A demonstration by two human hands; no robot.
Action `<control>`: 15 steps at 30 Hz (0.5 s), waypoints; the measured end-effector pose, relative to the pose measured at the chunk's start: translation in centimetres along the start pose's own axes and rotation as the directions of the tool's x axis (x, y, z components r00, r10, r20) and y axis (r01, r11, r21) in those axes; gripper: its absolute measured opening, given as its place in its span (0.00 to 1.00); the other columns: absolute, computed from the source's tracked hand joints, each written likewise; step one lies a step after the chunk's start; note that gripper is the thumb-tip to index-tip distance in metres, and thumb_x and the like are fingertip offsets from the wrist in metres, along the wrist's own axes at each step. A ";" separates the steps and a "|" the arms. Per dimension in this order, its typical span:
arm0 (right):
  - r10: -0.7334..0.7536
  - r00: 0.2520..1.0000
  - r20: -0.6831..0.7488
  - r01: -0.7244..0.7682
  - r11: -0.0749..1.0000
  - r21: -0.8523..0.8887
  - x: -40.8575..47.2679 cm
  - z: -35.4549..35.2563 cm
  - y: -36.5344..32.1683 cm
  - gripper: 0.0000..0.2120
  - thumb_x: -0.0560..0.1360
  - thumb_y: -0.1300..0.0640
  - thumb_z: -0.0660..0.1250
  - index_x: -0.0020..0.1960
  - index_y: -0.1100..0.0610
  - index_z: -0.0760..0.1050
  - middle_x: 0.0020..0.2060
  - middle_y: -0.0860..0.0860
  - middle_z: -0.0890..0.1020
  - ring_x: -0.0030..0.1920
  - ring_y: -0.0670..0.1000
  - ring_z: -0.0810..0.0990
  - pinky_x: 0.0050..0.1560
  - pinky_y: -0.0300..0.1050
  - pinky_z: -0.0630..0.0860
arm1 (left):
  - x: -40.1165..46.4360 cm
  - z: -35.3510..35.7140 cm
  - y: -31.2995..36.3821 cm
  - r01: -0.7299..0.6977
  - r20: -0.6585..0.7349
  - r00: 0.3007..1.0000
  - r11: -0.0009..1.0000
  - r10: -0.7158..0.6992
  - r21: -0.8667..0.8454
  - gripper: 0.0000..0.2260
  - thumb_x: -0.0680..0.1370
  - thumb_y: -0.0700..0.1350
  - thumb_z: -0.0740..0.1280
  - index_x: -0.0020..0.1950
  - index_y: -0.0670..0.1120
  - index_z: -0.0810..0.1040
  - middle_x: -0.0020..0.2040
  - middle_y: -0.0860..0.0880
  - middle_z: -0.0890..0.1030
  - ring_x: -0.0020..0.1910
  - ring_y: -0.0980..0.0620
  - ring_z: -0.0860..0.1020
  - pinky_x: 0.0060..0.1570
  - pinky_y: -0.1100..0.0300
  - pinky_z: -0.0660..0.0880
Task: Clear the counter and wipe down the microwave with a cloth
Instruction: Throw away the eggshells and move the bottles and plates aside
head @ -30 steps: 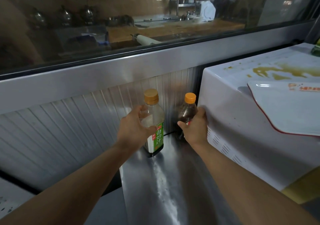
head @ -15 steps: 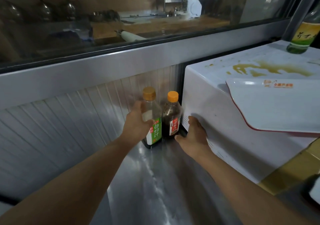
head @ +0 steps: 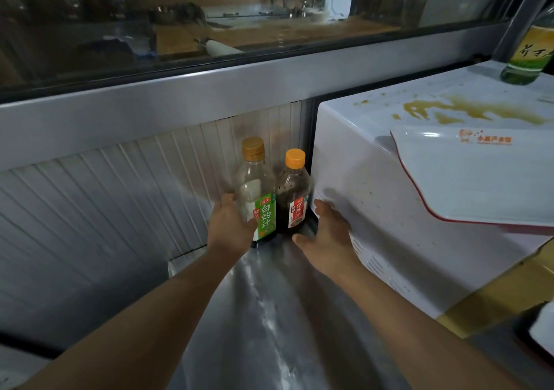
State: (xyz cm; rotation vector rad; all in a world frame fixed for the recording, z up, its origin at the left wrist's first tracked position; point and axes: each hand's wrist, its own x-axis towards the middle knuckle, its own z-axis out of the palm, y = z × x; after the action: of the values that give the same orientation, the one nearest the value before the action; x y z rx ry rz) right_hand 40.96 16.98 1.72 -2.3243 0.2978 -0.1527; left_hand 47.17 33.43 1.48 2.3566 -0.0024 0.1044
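Note:
Two sauce bottles stand upright side by side on the steel counter [head: 269, 323], in the corner between the ribbed wall and the white microwave [head: 374, 185]. My left hand [head: 229, 227] holds the clear bottle with the green label and tan cap [head: 258, 191] from its left side. The dark bottle with the red label and orange cap [head: 293, 191] stands free. My right hand [head: 326, 236] lies relaxed just right of it, against the microwave's side, holding nothing. A brown spill [head: 449, 111] stains the microwave's top. No cloth is in view.
A white plate with a red rim [head: 479, 180] lies on the microwave and overhangs its near edge. A green bottle [head: 530, 57] stands at the microwave's far right corner. A dark tray edge [head: 536, 338] shows at lower right. A glass window runs above the wall.
Both bottles were set back into the corner, close together. My right hand let go of the dark bottle and dropped lower beside the microwave. My left hand stays on the green-label bottle.

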 end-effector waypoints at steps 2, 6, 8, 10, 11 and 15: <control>0.001 1.000 0.006 -0.001 1.000 -0.006 0.1 0.0 0.1 0.31 0.71 0.57 0.71 0.70 0.56 0.62 0.66 0.53 0.70 0.67 0.52 0.67 0.56 0.34 0.58 | -0.3 0.4 -0.6 0.061 0.028 0.998 0.998 -0.062 0.032 0.24 0.71 0.44 0.73 0.63 0.40 0.68 0.58 0.41 0.77 0.57 0.43 0.76 0.56 0.49 0.75; 0.001 0.999 0.040 0.001 0.999 -0.039 0.4 0.6 0.8 0.30 0.70 0.57 0.71 0.69 0.57 0.64 0.63 0.53 0.71 0.65 0.53 0.69 0.61 0.40 0.65 | -0.3 1.8 -1.1 0.079 0.073 0.994 0.995 -0.083 0.064 0.20 0.72 0.44 0.72 0.60 0.41 0.68 0.56 0.42 0.79 0.54 0.42 0.78 0.51 0.51 0.76; 0.010 0.998 0.063 -0.007 0.999 -0.041 0.6 1.3 1.2 0.29 0.70 0.58 0.70 0.69 0.58 0.64 0.63 0.54 0.72 0.64 0.54 0.70 0.61 0.42 0.66 | -0.1 2.3 -1.2 0.070 0.073 0.995 0.996 -0.075 0.062 0.19 0.73 0.44 0.72 0.59 0.41 0.69 0.56 0.42 0.80 0.54 0.42 0.79 0.52 0.50 0.77; 0.035 0.996 0.083 -0.035 0.999 0.007 0.9 2.1 1.3 0.28 0.71 0.59 0.70 0.68 0.59 0.65 0.63 0.55 0.73 0.63 0.55 0.72 0.63 0.45 0.69 | 0.2 2.7 -1.4 0.063 0.052 0.996 0.996 -0.067 0.069 0.19 0.73 0.44 0.72 0.58 0.41 0.69 0.55 0.42 0.80 0.53 0.42 0.78 0.50 0.50 0.76; 0.052 0.995 0.090 -0.056 0.998 0.036 1.2 2.6 1.3 0.27 0.71 0.60 0.70 0.67 0.59 0.65 0.63 0.55 0.74 0.63 0.55 0.74 0.64 0.48 0.71 | 0.3 2.8 -1.5 0.056 0.040 0.997 0.996 -0.060 0.073 0.19 0.72 0.44 0.72 0.58 0.41 0.69 0.54 0.42 0.80 0.53 0.42 0.78 0.49 0.50 0.75; 0.135 0.988 0.081 -0.145 0.980 0.138 2.6 4.2 1.0 0.25 0.72 0.61 0.69 0.67 0.61 0.64 0.63 0.58 0.75 0.63 0.57 0.75 0.63 0.54 0.72 | 0.8 3.0 -2.0 0.044 0.007 0.999 0.995 -0.045 0.089 0.18 0.71 0.45 0.73 0.56 0.41 0.70 0.52 0.43 0.80 0.52 0.42 0.78 0.45 0.53 0.72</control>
State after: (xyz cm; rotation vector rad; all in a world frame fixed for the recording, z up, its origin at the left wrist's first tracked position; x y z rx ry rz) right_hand 44.17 18.58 -1.88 -2.1523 0.4004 -0.0210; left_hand 48.27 32.79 -2.01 2.4448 0.0513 0.0738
